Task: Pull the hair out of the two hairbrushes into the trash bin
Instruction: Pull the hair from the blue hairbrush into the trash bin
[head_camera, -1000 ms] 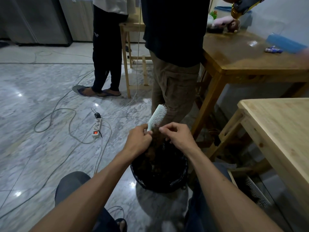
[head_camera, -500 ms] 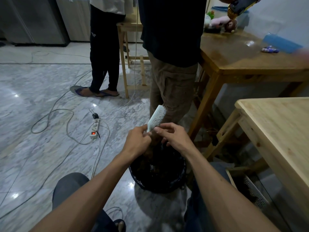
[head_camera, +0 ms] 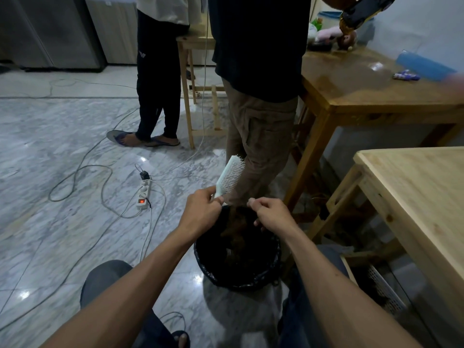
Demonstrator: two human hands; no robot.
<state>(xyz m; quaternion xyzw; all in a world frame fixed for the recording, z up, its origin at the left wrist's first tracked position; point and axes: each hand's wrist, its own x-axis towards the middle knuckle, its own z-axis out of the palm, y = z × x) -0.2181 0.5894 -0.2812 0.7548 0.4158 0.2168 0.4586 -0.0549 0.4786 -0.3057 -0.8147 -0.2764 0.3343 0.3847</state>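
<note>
My left hand [head_camera: 200, 209] grips the handle of a pale green hairbrush [head_camera: 229, 177], which points up and away with its white bristles facing right. A short way to the right of the brush, my right hand [head_camera: 272, 214] has its fingers curled and its fingertips pinched together over the trash bin [head_camera: 237, 249]; whether hair is between them is too fine to tell. The bin is lined with a black bag and stands on the floor between my knees, with a brown clump of hair [head_camera: 234, 227] inside. Only one brush is in view.
Two people stand close behind the bin, one in khaki trousers [head_camera: 258, 136], one in black [head_camera: 157, 91]. A power strip [head_camera: 143, 194] and loose cables lie on the marble floor at left. A dark wooden table [head_camera: 371, 81] and a light wooden table [head_camera: 421, 197] are at right.
My right hand has pulled away from the base of the bristles, to the right and down over the bin. My left hand holds the brush as before.
</note>
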